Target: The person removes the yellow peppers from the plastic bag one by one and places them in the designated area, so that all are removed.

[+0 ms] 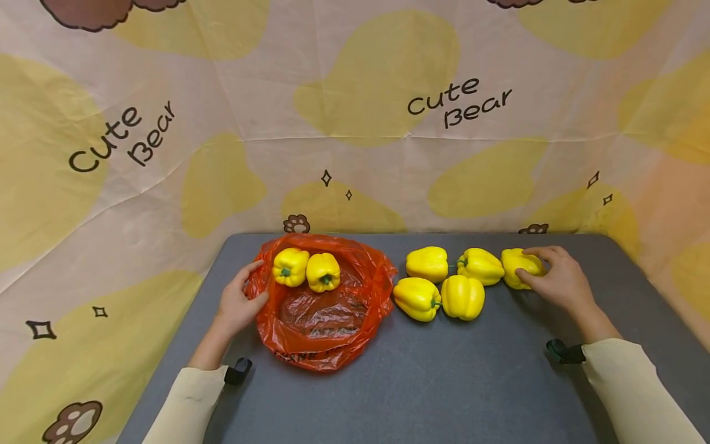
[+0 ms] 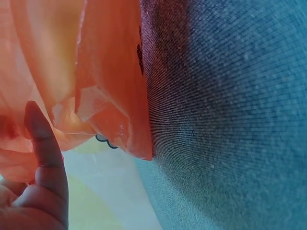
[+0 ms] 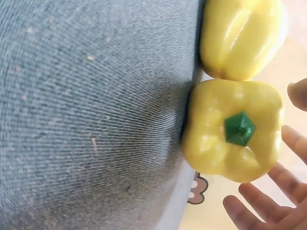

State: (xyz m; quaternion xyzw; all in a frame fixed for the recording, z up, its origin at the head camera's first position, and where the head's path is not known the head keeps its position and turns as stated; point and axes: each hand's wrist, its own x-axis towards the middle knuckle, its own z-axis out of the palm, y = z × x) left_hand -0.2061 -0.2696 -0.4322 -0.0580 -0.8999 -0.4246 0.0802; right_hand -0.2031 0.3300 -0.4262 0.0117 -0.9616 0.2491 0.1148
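Observation:
In the head view, a red plastic bag [image 1: 324, 361] lies with its mouth spread wide on the table's left half. Two yellow bell peppers, one on the left [image 1: 291, 267] and one on the right [image 1: 323, 272], sit inside near its far rim. My left hand [image 1: 240, 302] touches the bag's left side, thumb extended against the red plastic [image 2: 110, 96]. At the far right, my right hand [image 1: 560, 280] is at a yellow bell pepper [image 1: 519, 269], thumb on the near side and fingers over its right end. Its green stem [image 3: 240, 128] faces the right wrist camera, with loosely spread fingers beside it.
Several more yellow peppers lie between the bag and my right hand, among them a front one [image 1: 463, 298] and a back one [image 1: 481, 266] beside the touched pepper. The grey table [image 1: 421, 382] ends at a patterned cloth backdrop [image 1: 377, 123].

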